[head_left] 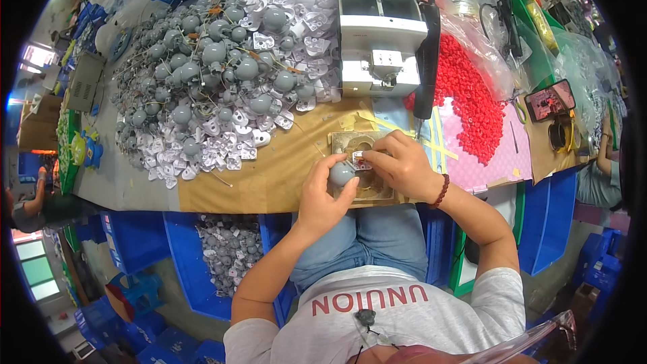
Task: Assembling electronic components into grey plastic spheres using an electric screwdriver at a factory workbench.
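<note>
A round grey plastic part (342, 174) sits between the thumb and fingers of my left hand (319, 195), which is closed around it. Against it lies a small white plastic piece (360, 160) with a hint of red. The fingers of my right hand (410, 167) are pinched together at this white piece, and its far edge is hidden by them. Both hands work over a square tan fixture block (379, 193) with a round recess, near the table's front edge.
A big heap of grey round parts (213, 52) and white plastic pieces (317, 47) covers the table's left. Behind the fixture stands a white-and-black machine (382, 34); an upright black tool (426, 67) is beside it. Red small parts (465, 94) are piled right. A blue bin (182, 256) stands below.
</note>
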`<state>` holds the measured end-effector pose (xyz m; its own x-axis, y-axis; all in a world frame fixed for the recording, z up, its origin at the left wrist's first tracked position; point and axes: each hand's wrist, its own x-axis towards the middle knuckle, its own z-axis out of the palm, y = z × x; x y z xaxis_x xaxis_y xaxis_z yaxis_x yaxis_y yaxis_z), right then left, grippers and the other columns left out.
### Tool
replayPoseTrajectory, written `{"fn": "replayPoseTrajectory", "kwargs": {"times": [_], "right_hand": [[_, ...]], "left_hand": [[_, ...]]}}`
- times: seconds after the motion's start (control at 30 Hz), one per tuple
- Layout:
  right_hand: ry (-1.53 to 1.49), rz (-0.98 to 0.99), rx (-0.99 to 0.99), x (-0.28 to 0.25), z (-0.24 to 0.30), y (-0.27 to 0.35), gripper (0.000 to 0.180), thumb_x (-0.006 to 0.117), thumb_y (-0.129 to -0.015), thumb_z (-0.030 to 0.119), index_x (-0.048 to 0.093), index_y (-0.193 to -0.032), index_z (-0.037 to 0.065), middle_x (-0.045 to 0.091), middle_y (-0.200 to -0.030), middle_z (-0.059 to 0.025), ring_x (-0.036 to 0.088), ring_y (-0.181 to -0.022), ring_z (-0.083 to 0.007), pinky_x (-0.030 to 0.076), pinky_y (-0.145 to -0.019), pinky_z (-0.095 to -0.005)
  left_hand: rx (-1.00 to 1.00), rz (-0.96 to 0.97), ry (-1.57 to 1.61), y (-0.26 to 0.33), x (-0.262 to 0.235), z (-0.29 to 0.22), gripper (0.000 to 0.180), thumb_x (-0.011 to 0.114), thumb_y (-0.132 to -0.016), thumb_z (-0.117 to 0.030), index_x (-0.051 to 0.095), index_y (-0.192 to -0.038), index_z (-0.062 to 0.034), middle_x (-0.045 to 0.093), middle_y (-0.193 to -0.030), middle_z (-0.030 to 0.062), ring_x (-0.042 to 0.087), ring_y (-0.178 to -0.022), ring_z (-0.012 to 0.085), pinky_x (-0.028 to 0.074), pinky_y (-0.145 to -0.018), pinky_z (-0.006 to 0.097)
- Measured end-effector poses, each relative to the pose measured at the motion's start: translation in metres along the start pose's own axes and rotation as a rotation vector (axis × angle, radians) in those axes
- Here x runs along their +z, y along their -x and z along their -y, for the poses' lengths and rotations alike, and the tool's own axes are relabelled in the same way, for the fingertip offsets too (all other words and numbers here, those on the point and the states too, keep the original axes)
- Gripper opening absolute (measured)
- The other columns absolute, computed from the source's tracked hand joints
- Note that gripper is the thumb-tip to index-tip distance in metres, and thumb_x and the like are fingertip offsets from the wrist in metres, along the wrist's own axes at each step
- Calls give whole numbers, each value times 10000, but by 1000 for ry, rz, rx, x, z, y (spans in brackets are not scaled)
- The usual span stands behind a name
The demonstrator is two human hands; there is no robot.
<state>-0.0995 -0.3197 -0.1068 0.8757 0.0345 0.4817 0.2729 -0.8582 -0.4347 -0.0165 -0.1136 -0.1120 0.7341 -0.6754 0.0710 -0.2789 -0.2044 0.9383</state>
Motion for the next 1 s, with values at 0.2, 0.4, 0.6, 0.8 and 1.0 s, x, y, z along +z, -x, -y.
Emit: {"fn": "replayPoseTrajectory", "kwargs": {"times": [0.2, 0.4, 0.6, 0.8, 1.0], "right_hand": [[-729, 102, 307, -5, -8, 2, 239, 768, -780, -10, 757, -1013, 42, 664, -929, -77, 640, -876, -269, 535, -756, -350], [-284, 144, 17, -5, -4, -4, 277, 750, -757, -28, 760, -1015, 71, 683, -968, -55, 638, -848, -259, 537, -755, -351], [-123, 56, -25, 1, 1, -3, 309, 745, -699, 2, 743, -996, 83, 678, -923, -41, 624, -822, -239, 536, -723, -362], [2, 88, -75, 1, -1, -2, 284, 709, -715, 83, 737, -998, 78, 657, -905, -31, 609, -838, -228, 529, -732, -351], [84, 184, -77, -1, 4, -2, 316, 678, -718, 77, 733, -1029, 56, 653, -964, -50, 602, -877, -241, 506, -745, -359]], "left_hand": [[-392, 232, 540, -16, -9, 13, 441, 658, -1010, -165, 502, -1387, 5, 631, -1142, 71, 627, -986, 123, 531, -873, 279], [-242, 174, 404, -35, -6, 26, 446, 680, -998, -168, 519, -1375, 7, 643, -1146, 74, 631, -986, 118, 532, -863, 270], [-7, 86, -53, -33, -11, 17, 421, 742, -914, -145, 598, -1291, -25, 672, -1142, 104, 648, -1017, 191, 523, -873, 321], [134, 58, -154, -35, -8, 12, 415, 741, -873, -114, 611, -1260, -42, 663, -1132, 143, 639, -1048, 304, 500, -921, 372], [174, 79, -165, -33, -10, 11, 404, 710, -866, -78, 616, -1258, -45, 628, -1197, 162, 596, -1105, 338, 479, -959, 388]]}}
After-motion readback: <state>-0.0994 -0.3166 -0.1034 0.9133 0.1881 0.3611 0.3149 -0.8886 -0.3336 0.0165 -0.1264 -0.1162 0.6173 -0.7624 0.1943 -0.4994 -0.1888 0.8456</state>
